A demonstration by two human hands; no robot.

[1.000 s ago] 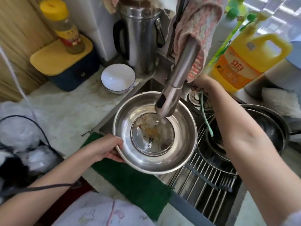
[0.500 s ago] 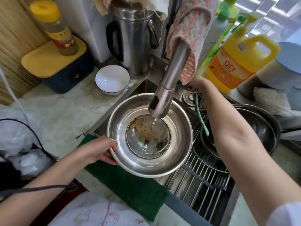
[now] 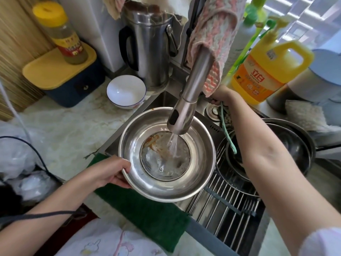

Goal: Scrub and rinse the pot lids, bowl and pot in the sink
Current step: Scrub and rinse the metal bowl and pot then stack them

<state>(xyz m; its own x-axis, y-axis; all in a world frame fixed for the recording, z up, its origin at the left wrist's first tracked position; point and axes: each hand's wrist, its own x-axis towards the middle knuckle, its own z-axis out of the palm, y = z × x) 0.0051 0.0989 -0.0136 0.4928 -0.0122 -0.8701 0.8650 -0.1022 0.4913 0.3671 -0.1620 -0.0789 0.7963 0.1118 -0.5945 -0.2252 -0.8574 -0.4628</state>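
Observation:
A steel bowl (image 3: 200,180) is tilted over the sink, and my left hand (image 3: 110,172) grips its near-left rim, thumb over the edge. Inside lies what looks like a round glass lid (image 3: 156,161) smeared with orange-brown residue. Water streams from the faucet spout (image 3: 182,115) onto it and pools there. My right hand (image 3: 224,94) reaches behind the spout and holds the tap handle; the spout and a hanging cloth partly hide its fingers. Dark pots (image 3: 295,150) are stacked in the right part of the sink.
A wire rack (image 3: 227,206) spans the sink below the bowl. A green cloth (image 3: 147,215) drapes the front edge. On the counter stand a white bowl (image 3: 126,91), a steel kettle (image 3: 149,52) and a yellow detergent bottle (image 3: 263,71).
The water has gone from a trickle to a full stream, and the lid is now flooded. Both hands stay where they were.

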